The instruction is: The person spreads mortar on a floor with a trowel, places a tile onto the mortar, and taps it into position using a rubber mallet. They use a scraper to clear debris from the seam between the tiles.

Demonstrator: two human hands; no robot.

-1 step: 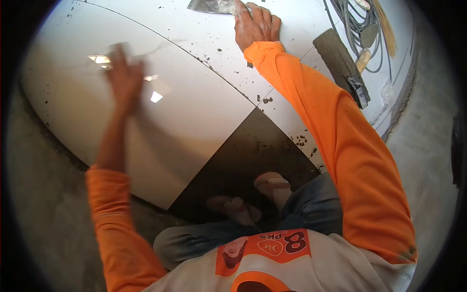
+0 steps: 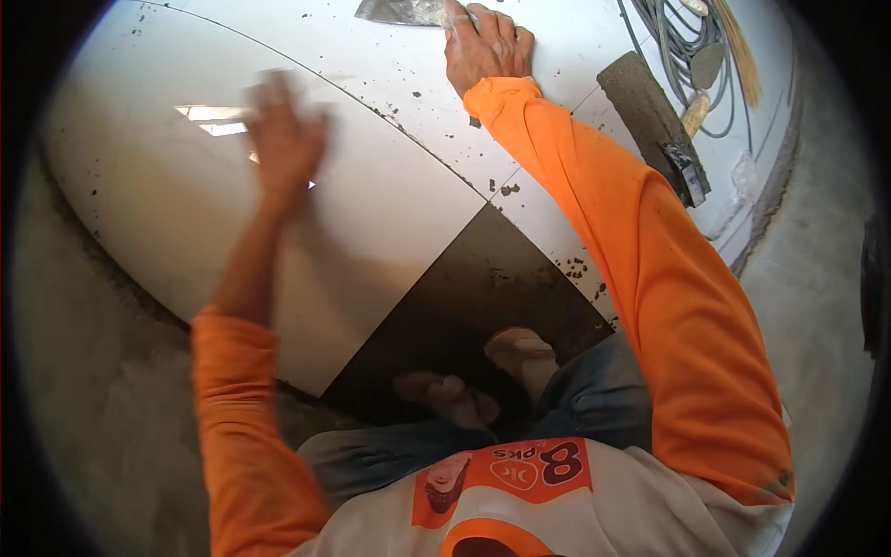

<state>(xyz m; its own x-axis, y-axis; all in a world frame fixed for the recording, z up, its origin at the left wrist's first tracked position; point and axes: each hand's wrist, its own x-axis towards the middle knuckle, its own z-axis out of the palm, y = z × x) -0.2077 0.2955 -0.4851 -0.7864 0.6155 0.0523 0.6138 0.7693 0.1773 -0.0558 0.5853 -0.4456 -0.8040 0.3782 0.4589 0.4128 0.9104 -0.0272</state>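
My left hand, smeared by motion, lies over a large glossy white floor tile with its fingers stretched out and the thumb apart. It holds nothing that I can see. At the top of the view, my right hand is closed beside the grey metal blade of a trowel; its fingers curl round the handle end, which is mostly hidden. Dark mortar crumbs are scattered along the joint between the white tiles.
A dark square gap in the tiling holds my sandalled feet. At the right lie a mortar-caked float, a coiled grey cable, a straw brush and a clear plastic scrap. Bare concrete borders the tiles.
My left hand and forearm have shifted to the right across the white tile, the hand slightly away from me too. My right hand and the trowel stay nearly in place.
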